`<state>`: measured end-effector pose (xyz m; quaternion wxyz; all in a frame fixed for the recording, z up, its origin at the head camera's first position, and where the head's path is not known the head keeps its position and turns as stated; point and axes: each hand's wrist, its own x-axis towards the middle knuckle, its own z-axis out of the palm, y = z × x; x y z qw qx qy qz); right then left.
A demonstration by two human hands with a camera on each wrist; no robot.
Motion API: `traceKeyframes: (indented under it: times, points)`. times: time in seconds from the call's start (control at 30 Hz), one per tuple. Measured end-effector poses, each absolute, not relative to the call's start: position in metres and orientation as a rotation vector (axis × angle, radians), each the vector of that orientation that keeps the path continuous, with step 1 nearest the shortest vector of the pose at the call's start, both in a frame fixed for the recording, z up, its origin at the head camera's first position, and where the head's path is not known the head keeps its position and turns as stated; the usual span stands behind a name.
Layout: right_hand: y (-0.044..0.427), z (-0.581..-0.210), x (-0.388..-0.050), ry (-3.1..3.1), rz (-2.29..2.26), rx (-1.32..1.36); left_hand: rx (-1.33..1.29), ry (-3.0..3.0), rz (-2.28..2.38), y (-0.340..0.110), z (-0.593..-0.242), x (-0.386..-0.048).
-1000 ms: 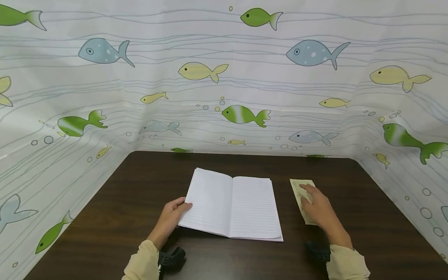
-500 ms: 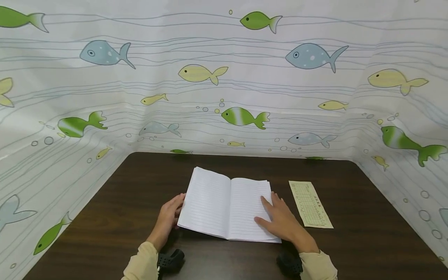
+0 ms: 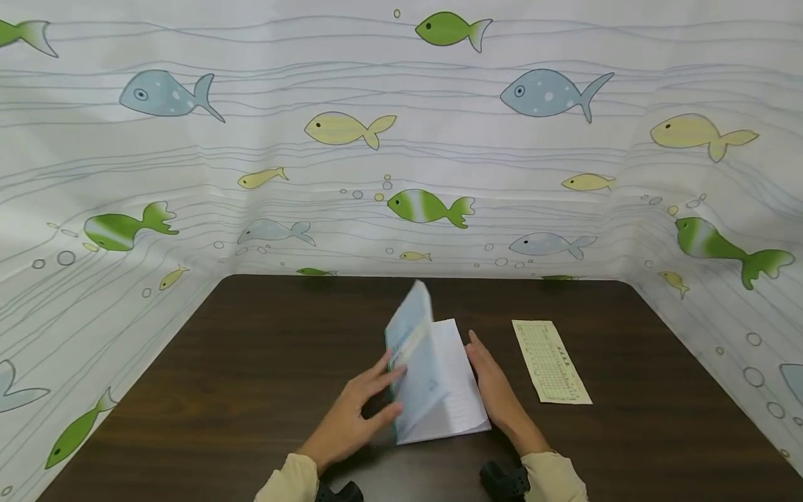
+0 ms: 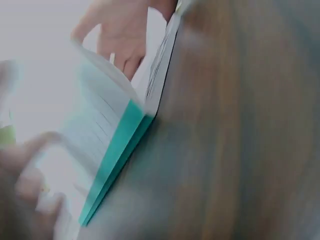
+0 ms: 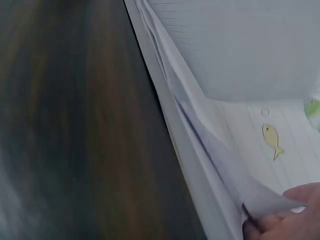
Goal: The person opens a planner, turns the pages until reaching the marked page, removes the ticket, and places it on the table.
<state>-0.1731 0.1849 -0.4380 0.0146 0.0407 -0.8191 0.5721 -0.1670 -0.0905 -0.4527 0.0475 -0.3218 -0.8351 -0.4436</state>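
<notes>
A lined notebook (image 3: pixel 429 380) with a pale blue cover stands partly folded on the table, its left half raised nearly upright. Its teal spine (image 4: pixel 117 160) shows in the left wrist view. My left hand (image 3: pixel 353 420) touches the outside of the raised cover with extended, spread fingers. At the right edge of the notebook, my right hand (image 3: pixel 495 389) holds the lower half. The right wrist view shows its thumb and fingers (image 5: pixel 295 222) pinching the page edges. To the right lies a pale yellow printed slip (image 3: pixel 552 362), apart from both hands.
The dark wooden table (image 3: pixel 282 335) is bordered by a white sheet with fish drawings (image 3: pixel 433 160) at the back and both sides. A black wrist device (image 3: pixel 504 481) sits below the right hand, another (image 3: pixel 341 492) below the left.
My right hand has left the slip and moved left to the notebook's right edge. My left hand has moved right, and the notebook's left half has swung up from lying flat.
</notes>
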Motion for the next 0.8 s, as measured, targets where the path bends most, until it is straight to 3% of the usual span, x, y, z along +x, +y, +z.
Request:
traceKeyframes:
  times: [0.1,0.23,0.43,0.8]
  points:
    - [0.190,-0.440,-0.175,-2.449,1.846,0.116,-0.987,-2.778,-1.028,-0.083,-0.454,-0.163]
    - [0.185,-0.450,-0.170,-2.647,1.472,0.168,-1.013,-2.858,-0.749,-0.076,-0.458,-0.157]
    - [0.168,-0.462,-0.159,-2.858,0.932,0.439,-0.917,-2.853,-0.686,-0.073,-0.461,-0.148]
    - [0.165,-0.456,-0.149,-2.933,0.890,0.345,-0.943,-3.036,-0.771,-0.063,-0.448,-0.154]
